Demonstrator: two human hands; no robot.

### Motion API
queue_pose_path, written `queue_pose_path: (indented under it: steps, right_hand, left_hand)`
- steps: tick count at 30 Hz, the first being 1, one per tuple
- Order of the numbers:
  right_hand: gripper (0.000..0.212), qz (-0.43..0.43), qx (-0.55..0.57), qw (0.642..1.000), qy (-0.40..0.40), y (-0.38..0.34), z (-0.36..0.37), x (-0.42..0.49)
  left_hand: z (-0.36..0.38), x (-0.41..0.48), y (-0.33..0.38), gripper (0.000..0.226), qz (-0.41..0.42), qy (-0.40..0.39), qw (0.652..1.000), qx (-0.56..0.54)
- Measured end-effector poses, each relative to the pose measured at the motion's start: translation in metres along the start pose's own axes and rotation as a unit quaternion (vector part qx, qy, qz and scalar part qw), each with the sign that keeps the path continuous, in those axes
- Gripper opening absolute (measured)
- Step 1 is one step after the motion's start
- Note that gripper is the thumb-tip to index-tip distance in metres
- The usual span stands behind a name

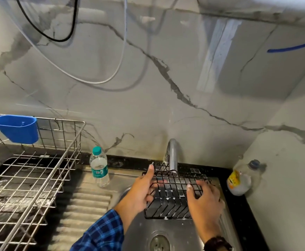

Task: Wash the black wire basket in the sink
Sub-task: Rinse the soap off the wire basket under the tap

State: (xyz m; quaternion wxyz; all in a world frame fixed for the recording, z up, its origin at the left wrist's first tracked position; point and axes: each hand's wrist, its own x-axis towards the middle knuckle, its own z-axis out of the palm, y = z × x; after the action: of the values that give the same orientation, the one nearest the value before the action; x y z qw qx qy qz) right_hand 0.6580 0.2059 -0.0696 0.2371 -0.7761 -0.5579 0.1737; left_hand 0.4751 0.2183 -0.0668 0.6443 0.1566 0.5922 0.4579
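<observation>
- One black wire basket [173,193], held over the sink [168,228] beneath one tap [172,156].
- Two hands: left hand [140,193] grips its left edge, right hand [205,201] its right side.
- Two bottles: clear bottle [99,166], teal label; jug [242,179], yellow label; writing unreadable.
- One steel rack [30,178] with one blue cup [15,128].
</observation>
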Motion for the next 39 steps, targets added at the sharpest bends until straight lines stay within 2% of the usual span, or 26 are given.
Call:
queue_pose_path:
  steps: [4, 11, 16, 19, 21, 24, 29, 33, 39]
  right_hand:
    - [0.051, -0.019, -0.029, 0.999, 0.011, -0.003, -0.007, 0.003]
    - [0.062, -0.047, -0.143, 0.989, -0.005, -0.015, -0.017, 0.006]
    - [0.064, -0.058, -0.222, 0.973, -0.033, -0.019, -0.027, 0.008]
    - [0.053, -0.169, -0.163, 0.967, -0.095, -0.02, -0.022, 0.003]
    - [0.048, -0.263, -0.129, 0.948, -0.126, -0.024, -0.013, -0.008]
    - [0.05, -0.299, -0.103, 0.945, -0.079, -0.021, 0.0, -0.013]
    - [0.035, -0.342, -0.127, 0.931, 0.002, -0.018, -0.001, -0.005]
    - [0.024, -0.312, -0.123, 0.942, 0.0, -0.034, -0.004, -0.009]
    - [0.018, -0.212, -0.027, 0.977, 0.007, -0.055, 0.006, -0.012]
  left_hand:
    - [0.005, 0.0, 0.005, 0.053, -0.012, 0.015, 1.0, -0.013]
    - [0.005, 0.023, -0.017, 0.074, -0.082, 0.02, 0.993, -0.079]
    - [0.01, 0.012, -0.01, 0.054, -0.079, 0.012, 0.992, -0.102]
    - [0.015, 0.01, -0.005, 0.053, -0.061, 0.0, 0.995, -0.077]
    - [0.018, 0.01, -0.004, 0.056, -0.054, -0.005, 0.996, -0.074]
    - [0.021, 0.012, -0.006, 0.057, -0.053, -0.005, 0.995, -0.08]
    - [0.023, 0.011, -0.006, 0.056, -0.03, -0.006, 0.997, -0.065]
    - [0.03, 0.008, 0.002, 0.058, 0.013, -0.012, 0.998, -0.064]
    - [0.029, 0.001, -0.006, 0.054, 0.08, -0.029, 0.995, -0.044]
